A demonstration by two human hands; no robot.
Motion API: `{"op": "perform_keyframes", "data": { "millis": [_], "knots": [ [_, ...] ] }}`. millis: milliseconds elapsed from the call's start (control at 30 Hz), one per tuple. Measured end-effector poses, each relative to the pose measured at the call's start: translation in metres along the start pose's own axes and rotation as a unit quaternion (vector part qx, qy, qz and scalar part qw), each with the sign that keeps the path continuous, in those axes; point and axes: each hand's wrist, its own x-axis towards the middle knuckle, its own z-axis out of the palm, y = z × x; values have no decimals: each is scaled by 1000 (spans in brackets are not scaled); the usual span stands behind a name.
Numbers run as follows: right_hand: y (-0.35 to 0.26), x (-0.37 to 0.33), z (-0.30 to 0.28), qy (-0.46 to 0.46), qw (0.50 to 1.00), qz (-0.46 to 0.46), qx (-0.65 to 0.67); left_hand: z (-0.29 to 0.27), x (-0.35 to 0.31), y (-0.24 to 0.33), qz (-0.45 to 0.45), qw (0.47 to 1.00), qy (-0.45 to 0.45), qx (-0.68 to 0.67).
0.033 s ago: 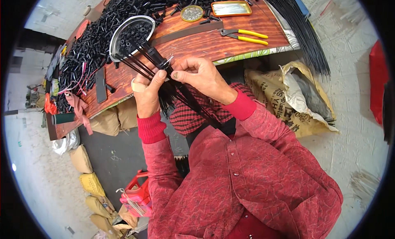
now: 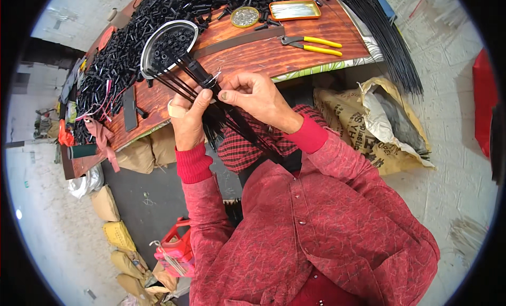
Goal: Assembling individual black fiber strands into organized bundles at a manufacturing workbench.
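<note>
L hand (image 2: 188,116) gripping blk rod bundle (image 2: 246,129), R hand (image 2: 258,98) right beside, can't tell if fingers grasp; pliers (image 2: 316,41) on counter (image 2: 245,62).

"What's on the right?"

"A tan sack (image 2: 340,124) with dark printing, its mouth open on a pale lining. Something red (image 2: 484,105) stands near the picture's edge, cut off by it."

"And the left?"

"A pink cloth (image 2: 98,134) hangs at the table's (image 2: 250,59) corner, a white plastic bag (image 2: 86,183) below. Farther down, a yellow sack (image 2: 118,235) sits among tan ones, with a red-and-pink container (image 2: 179,249) nearby."
</note>
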Motion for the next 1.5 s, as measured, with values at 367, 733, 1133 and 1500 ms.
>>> {"op": "perform_keyframes", "data": {
  "millis": [367,733,1133,1500],
  "knots": [
    [-16,-23,5,130,975,-121,-135,21,-10,8,47,997,8,62],
    [-10,-10,-4,93,974,-102,-180,17,-2,-1,36,996,22,77],
    [-6,4,-4,76,979,-23,-186,2,13,-12,23,999,-18,42],
    [0,7,-10,90,978,12,-185,9,13,-6,3,996,-30,84]
  ]
}}
